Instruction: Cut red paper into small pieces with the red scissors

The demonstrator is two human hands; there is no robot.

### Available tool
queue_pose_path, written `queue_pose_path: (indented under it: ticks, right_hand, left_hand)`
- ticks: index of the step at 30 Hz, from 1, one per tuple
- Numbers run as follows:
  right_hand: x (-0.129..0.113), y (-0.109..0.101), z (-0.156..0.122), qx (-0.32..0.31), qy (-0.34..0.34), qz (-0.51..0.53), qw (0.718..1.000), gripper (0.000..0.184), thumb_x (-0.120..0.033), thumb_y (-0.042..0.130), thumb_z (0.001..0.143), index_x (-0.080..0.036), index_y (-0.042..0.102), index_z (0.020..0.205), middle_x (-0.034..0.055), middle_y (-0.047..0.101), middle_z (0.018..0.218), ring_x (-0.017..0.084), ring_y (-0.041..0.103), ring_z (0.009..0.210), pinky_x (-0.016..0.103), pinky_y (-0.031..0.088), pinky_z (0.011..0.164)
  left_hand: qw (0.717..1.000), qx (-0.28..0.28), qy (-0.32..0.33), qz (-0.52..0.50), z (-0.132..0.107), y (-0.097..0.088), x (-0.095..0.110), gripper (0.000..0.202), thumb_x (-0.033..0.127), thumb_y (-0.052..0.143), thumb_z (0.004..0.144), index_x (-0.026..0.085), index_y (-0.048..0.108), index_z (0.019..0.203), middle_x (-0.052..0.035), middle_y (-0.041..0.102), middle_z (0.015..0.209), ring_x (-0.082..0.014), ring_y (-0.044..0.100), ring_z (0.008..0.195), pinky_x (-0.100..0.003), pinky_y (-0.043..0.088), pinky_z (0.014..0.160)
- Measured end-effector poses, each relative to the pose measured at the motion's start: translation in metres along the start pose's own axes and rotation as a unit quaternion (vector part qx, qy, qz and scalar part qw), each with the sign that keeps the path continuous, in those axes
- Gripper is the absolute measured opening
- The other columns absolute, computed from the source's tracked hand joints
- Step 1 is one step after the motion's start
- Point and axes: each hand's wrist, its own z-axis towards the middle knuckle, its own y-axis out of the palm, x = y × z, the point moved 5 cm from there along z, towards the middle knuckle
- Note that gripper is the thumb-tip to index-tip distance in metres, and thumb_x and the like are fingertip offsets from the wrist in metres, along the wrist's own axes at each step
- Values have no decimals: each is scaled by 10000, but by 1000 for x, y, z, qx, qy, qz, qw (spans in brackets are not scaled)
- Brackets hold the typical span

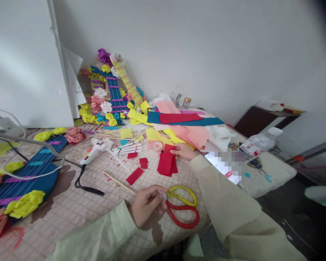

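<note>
My left hand point(146, 204) is closed around the near end of a thin wooden stick point(119, 182) that lies across the table. It rests beside red-and-yellow scissors point(183, 209). My right hand point(182, 150) reaches further out and pinches the top of a stack of red paper pieces point(167, 162) lying on the table. Loose red paper scraps point(136, 175) lie between the two hands.
A white glue gun point(96, 151) with a black cord and several markers point(127, 148) lie in the middle. Sheets of coloured paper point(179, 125), paper-flower guitar crafts point(114, 90), a phone point(224, 167) and a plastic bottle point(260, 142) sit around.
</note>
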Motion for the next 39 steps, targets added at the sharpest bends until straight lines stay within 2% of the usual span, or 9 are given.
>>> queue_pose_path:
  ticks: [8, 12, 15, 17, 22, 26, 30, 34, 39]
  right_hand:
    - [-32, 0, -29, 11, 6, 75, 997, 279, -336, 730, 629, -134, 595, 767, 14, 639, 706, 65, 510, 508, 192, 376, 436]
    - [-52, 7, -54, 31, -1, 98, 995, 303, -363, 730, 628, -136, 591, 772, -25, 583, 620, 45, 469, 445, 184, 326, 413]
    - [-65, 26, -79, 116, -38, 129, 984, 284, -380, 703, 664, -151, 555, 742, -38, 546, 548, 64, 495, 440, 181, 286, 391]
    - [-67, 47, -94, 166, -55, 153, 973, 287, -411, 672, 691, -168, 520, 704, -53, 498, 448, 77, 469, 397, 191, 271, 378]
    - [-53, 86, -117, 180, -50, 130, 974, 313, -468, 629, 724, -168, 546, 749, -21, 554, 540, 88, 475, 416, 219, 344, 408]
    - [-33, 68, -136, 162, -63, -17, 985, 321, -467, 521, 809, -189, 585, 955, 53, 633, 811, 151, 583, 622, 291, 471, 580]
    - [-6, 48, -169, 93, -65, -278, 954, 250, -347, 574, 783, -198, 631, 976, 95, 620, 969, 236, 571, 921, 401, 447, 849]
    - [18, 59, -196, 79, -55, -355, 930, 359, -318, 647, 725, -227, 627, 1072, 124, 504, 1238, 298, 446, 1161, 461, 344, 1000]
    - [26, 82, -193, 95, -28, -378, 920, 393, -276, 629, 739, -231, 588, 1127, 124, 545, 1183, 309, 475, 1114, 490, 355, 971]
  left_hand:
    - [998, 38, -31, -37, -1, -4, 7, 337, 477, 625, 730, 143, 583, 725, 1, 589, 504, -91, 526, 404, -198, 408, 396]
    - [994, -4, -64, -88, -1, -5, 14, 326, 436, 708, 661, 134, 608, 732, -27, 616, 588, -126, 562, 445, -216, 424, 353]
    - [993, -6, 12, -121, -1, -4, 24, 426, 338, 762, 630, 182, 647, 1010, -96, 664, 976, -205, 644, 784, -319, 546, 604]
    - [987, -1, 68, -144, -1, -1, 29, 534, 306, 781, 615, 232, 620, 1119, -105, 602, 1190, -260, 583, 1042, -403, 498, 853]
    - [957, 95, 106, -252, 6, -6, 33, 391, 359, 744, 662, 212, 677, 1017, -66, 649, 1155, -262, 500, 1186, -453, 336, 1050]
    - [931, 152, 77, -323, 9, -22, 38, 272, 351, 731, 673, 174, 703, 877, -56, 716, 988, -250, 603, 1049, -475, 338, 1046]
    - [914, 190, 108, -341, 6, -45, 55, 144, 288, 728, 669, 171, 692, 745, -46, 736, 872, -239, 615, 1032, -444, 347, 1043]
    - [905, 208, 134, -345, 6, -56, 68, 132, 273, 699, 691, 172, 687, 775, -47, 737, 879, -234, 617, 1030, -436, 337, 1049]
    - [908, 194, 130, -349, 8, -53, 69, 104, 271, 693, 688, 173, 660, 675, -54, 737, 804, -228, 643, 974, -435, 340, 1048]
